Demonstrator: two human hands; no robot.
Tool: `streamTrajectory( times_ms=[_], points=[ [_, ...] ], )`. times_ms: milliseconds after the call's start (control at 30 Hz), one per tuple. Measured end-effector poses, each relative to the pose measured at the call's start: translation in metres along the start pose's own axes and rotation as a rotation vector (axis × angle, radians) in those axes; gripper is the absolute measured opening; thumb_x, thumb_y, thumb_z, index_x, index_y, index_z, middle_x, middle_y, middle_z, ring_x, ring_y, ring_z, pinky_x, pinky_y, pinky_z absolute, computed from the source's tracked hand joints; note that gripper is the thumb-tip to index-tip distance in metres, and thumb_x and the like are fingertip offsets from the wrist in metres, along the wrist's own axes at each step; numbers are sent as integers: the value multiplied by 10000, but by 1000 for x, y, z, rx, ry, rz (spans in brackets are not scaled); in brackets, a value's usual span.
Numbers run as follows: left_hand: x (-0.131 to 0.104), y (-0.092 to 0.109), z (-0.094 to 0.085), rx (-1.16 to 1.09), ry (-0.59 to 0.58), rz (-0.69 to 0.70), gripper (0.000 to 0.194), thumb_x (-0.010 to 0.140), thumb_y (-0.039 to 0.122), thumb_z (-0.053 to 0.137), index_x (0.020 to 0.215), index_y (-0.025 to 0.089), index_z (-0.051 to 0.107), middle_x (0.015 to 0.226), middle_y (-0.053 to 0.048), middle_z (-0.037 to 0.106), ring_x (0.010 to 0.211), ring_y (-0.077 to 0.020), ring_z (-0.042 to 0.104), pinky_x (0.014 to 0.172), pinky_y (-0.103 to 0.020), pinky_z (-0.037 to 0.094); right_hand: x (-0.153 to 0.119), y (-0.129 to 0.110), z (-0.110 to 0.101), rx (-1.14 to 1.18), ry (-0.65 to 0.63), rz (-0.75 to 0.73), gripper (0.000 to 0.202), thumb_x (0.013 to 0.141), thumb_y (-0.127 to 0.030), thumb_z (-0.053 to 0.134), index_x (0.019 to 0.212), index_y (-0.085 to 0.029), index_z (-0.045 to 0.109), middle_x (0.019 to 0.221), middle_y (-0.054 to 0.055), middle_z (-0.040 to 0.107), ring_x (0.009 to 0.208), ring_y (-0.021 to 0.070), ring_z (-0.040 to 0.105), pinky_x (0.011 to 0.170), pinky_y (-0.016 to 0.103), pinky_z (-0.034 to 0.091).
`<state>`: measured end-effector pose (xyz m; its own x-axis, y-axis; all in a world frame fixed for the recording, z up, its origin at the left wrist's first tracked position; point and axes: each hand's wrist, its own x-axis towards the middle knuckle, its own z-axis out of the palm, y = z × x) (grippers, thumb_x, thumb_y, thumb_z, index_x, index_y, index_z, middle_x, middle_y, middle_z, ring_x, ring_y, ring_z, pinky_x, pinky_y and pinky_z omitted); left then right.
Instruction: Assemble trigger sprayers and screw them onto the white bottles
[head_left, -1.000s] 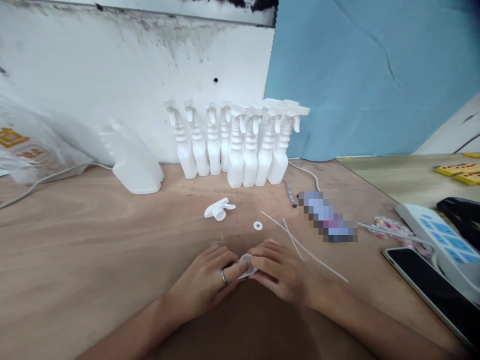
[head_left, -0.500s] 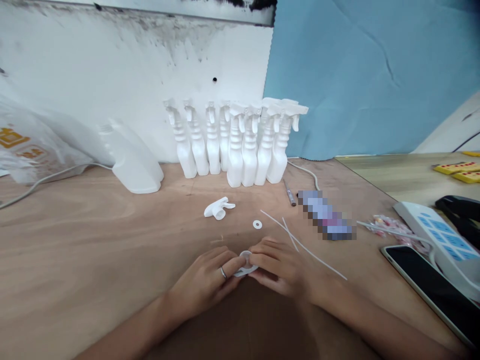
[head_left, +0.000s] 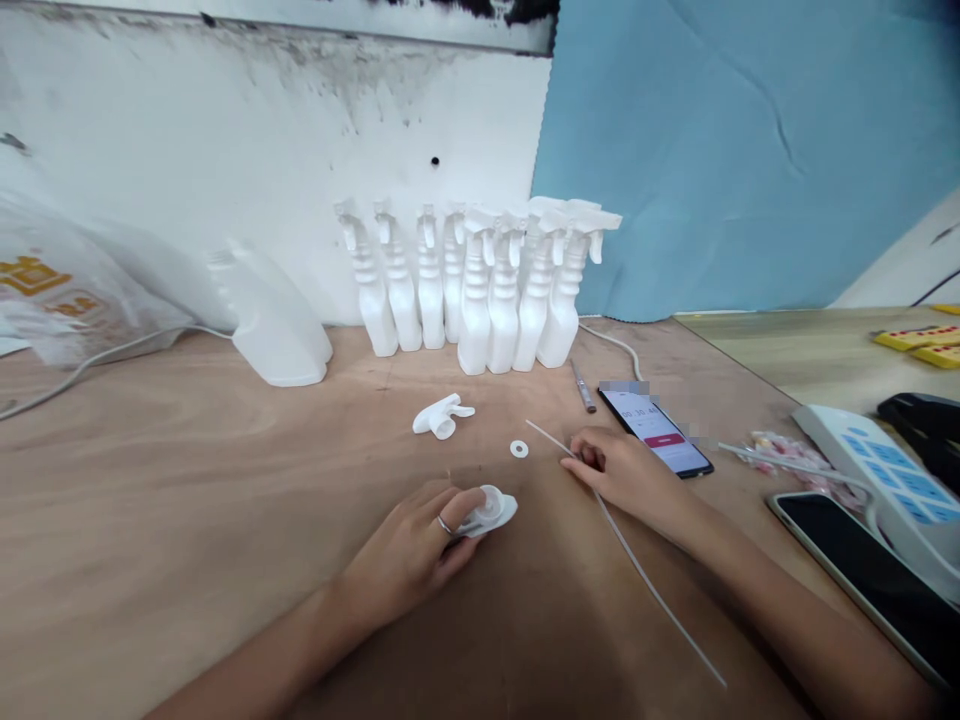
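Note:
My left hand (head_left: pixel 412 535), a ring on one finger, is closed around a white spray head (head_left: pixel 504 512) whose round, translucent collar (head_left: pixel 489 503) faces up. My right hand (head_left: pixel 619 468) pinches a thin white dip tube (head_left: pixel 652 588) at the right of the table; one long part of the tube slants toward me. Between the hands and the bottles lies a small white washer (head_left: pixel 519 449). Another loose white trigger piece (head_left: pixel 444 416) rests to the washer's left. The shorter tube is not visible, perhaps behind the right hand.
Several assembled white spray bottles (head_left: pixel 474 320) stand against the wall. A bottle without a head (head_left: pixel 281 325) and a plastic bag (head_left: pixel 67 310) are at left. On the right are a lit phone (head_left: pixel 664 435), a dark phone (head_left: pixel 862 580), a power strip (head_left: pixel 870 450) and a pen-like tool (head_left: pixel 583 388).
My right hand has left the spray head and moved up and right onto the tube. The tube's near end has swung toward me. My left hand keeps hold of the spray head.

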<state>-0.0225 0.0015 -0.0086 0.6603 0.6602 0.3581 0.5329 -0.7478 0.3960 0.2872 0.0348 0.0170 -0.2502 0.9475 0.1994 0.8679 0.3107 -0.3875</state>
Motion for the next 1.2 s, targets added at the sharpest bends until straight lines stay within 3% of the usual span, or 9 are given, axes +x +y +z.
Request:
streamTrajectory(
  times_ms=[133, 200, 300, 400, 500, 600, 733, 867, 1200],
  points=[
    [1, 0, -2, -44, 4, -49, 509, 942, 228, 546, 1399, 285, 329, 1236, -53, 612, 1064, -196, 614, 894, -331, 505, 1, 2, 5, 90, 63, 44, 197, 865, -275, 575, 683, -201, 595, 667, 8, 634, 603, 167, 586, 582, 287, 413],
    [3, 1, -4, -72, -16, -77, 475, 938, 233, 548, 1373, 288, 364, 1208, -38, 620, 1044, -187, 620, 886, -318, 507, 2, 2, 1, 288, 104, 108, 140, 870, -322, 587, 844, -198, 646, 719, 1, 641, 510, 138, 559, 522, 280, 415],
    [7, 4, -8, -78, -52, -99, 396, 930, 221, 546, 1303, 282, 427, 1097, -21, 632, 951, -181, 622, 829, -309, 508, 3, 0, -13, 702, 152, 175, 302, 898, -380, 574, 1157, -231, 614, 887, 11, 642, 410, 90, 517, 428, 267, 390],
    [10, 6, -9, -51, -58, -101, 361, 929, 215, 537, 1276, 267, 450, 1036, -23, 630, 902, -188, 609, 790, -310, 499, 6, -6, -27, 1001, 211, 145, 299, 891, -394, 592, 1153, -259, 642, 983, 44, 634, 544, 124, 587, 449, 274, 418],
    [11, 7, -8, -41, -49, -75, 336, 938, 220, 530, 1265, 254, 460, 1044, -29, 640, 916, -195, 608, 803, -316, 492, 8, -15, -28, 1149, 272, 76, 310, 811, -368, 713, 1104, -284, 659, 916, 24, 632, 717, 166, 624, 586, 302, 503],
    [10, 6, -6, -41, -27, -53, 346, 940, 219, 534, 1274, 250, 451, 1091, -35, 648, 955, -200, 613, 821, -322, 491, 8, -31, -21, 1138, 230, 67, 189, 858, -385, 697, 965, -230, 687, 742, -4, 609, 659, 149, 621, 636, 304, 516],
    [10, 5, -5, -39, -15, -33, 370, 945, 219, 534, 1299, 246, 433, 1150, -49, 645, 993, -202, 616, 847, -331, 496, 7, -62, -17, 1022, 22, -41, 318, 963, -458, 541, 899, -173, 668, 734, 30, 667, 599, 150, 646, 567, 288, 502],
    [10, 5, -4, -30, -12, -3, 385, 951, 220, 524, 1319, 244, 413, 1130, -58, 650, 990, -207, 621, 839, -340, 505, 11, -85, -15, 866, -48, -178, 331, 1004, -456, 456, 852, -194, 590, 650, 0, 659, 608, 142, 640, 613, 273, 507],
    [9, 4, -4, -13, -8, 9, 495, 931, 198, 542, 1383, 264, 351, 1110, -58, 654, 975, -222, 628, 815, -357, 518, 15, -95, -3, 591, -102, -317, 391, 1038, -432, 382, 774, -199, 554, 705, -6, 645, 673, 125, 613, 657, 240, 459]
  ],
)
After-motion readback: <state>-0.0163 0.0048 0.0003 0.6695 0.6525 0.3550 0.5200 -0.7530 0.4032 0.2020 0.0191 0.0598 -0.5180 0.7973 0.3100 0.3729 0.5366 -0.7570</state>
